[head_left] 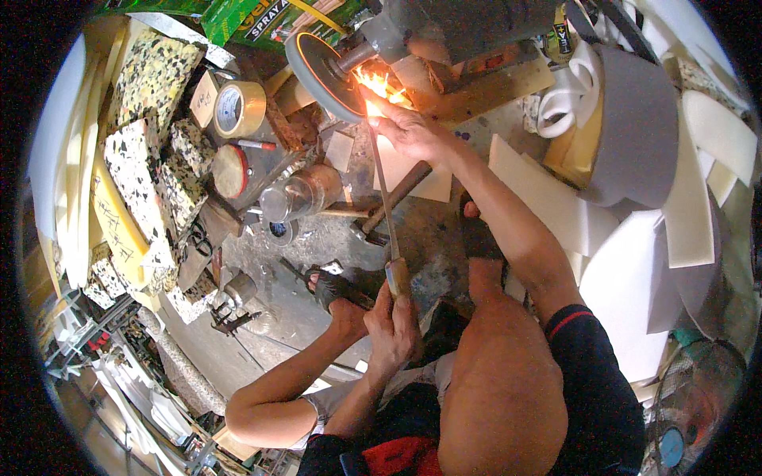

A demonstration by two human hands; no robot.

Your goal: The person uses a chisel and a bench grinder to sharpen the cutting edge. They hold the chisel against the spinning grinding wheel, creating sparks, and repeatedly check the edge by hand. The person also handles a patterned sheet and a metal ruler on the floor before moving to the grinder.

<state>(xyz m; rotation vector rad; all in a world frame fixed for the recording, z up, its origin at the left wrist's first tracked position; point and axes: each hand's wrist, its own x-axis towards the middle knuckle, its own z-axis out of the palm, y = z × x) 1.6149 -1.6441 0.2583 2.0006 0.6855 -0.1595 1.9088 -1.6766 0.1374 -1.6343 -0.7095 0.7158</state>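
My left hand is closed around the pale handle of a long narrow blade that runs upward to a round grinding wheel. My right hand grips the blade's upper end just beside the wheel's lower edge. Bright orange sparks flare at that edge, partly hiding the contact point. The wheel is mounted on a dark motor. Below my right hand, a wooden-handled hammer lies near a pale flat board.
Speckled foam blocks, a tape roll, a round tin and a clear jar crowd the left. White and grey foam sheets fill the right. A fan stands lower right. My legs and sandalled feet are on the grimy floor.
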